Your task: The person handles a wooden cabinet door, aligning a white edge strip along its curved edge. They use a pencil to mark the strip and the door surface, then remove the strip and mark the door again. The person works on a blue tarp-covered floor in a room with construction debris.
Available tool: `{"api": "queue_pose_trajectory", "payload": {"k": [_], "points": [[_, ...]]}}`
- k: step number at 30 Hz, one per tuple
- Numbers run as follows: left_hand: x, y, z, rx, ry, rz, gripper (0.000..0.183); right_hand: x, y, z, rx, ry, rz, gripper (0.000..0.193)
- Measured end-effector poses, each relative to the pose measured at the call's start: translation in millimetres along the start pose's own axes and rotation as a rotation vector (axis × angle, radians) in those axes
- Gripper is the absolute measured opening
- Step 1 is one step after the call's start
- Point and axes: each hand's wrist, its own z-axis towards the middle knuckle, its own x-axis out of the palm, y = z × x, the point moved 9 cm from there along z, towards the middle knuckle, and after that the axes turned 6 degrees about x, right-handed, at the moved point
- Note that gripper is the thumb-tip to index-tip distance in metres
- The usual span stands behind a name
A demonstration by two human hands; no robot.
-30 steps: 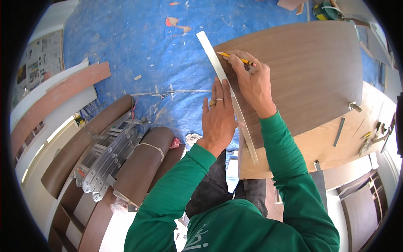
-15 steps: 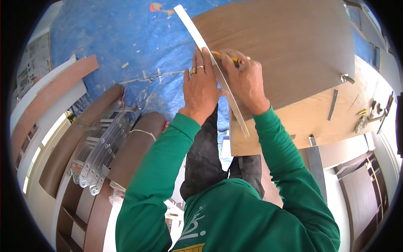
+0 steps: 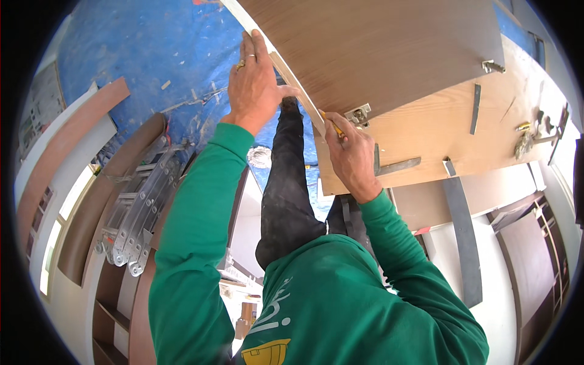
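Note:
A long, narrow pale strip (image 3: 281, 63) runs along the left edge of a brown panel (image 3: 389, 55). Against that strip rests my left hand (image 3: 252, 91), its fingers stretched out and its thumb spread, the tips touching it. My right hand (image 3: 354, 155) is closed round a yellow pencil (image 3: 336, 128), whose point is at the strip's near end. Just right of the pencil, a metal hinge (image 3: 359, 114) sits at the panel's near edge, and another hinge (image 3: 493, 66) is at its right corner. Beneath the panel lies a light wooden board (image 3: 435, 134).
Blue sheeting (image 3: 140, 48) covers the floor at the far left. A folded metal ladder (image 3: 137, 213) and a brown curved piece (image 3: 91, 231) stand to the left. Dark flat strips (image 3: 476, 109) and small tools (image 3: 524, 146) lie on the board.
My right hand has come down along the strip with the pencil, toward me. My left hand has shifted left and farther away. The hinge beside the pencil has come into sight.

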Motion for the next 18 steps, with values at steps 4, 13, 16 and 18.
{"api": "queue_pose_trajectory", "payload": {"k": [4, 13, 16, 18], "points": [[-3.3, -2.2, 0.8, -0.003, 0.028, 0.0, 0.148, -23.8, -5.1, 1.7, 0.104, -0.051, 0.103, 0.018], [-6.2, -3.6, -3.0, 0.001, 0.044, -0.01, 0.15, 22.6, 46.6, 123.9, 0.033, 0.0, 0.442, 0.025], [-3.5, -2.8, -0.8, -0.01, 0.033, 0.0, 0.15, 56.2, 84.4, 199.0, -0.028, 0.054, 0.467, 0.031], [-4.7, -4.2, 0.5, -0.002, 0.036, 0.0, 0.149, 72.7, 104.0, 228.4, -0.018, 0.073, 0.459, 0.034]]}}
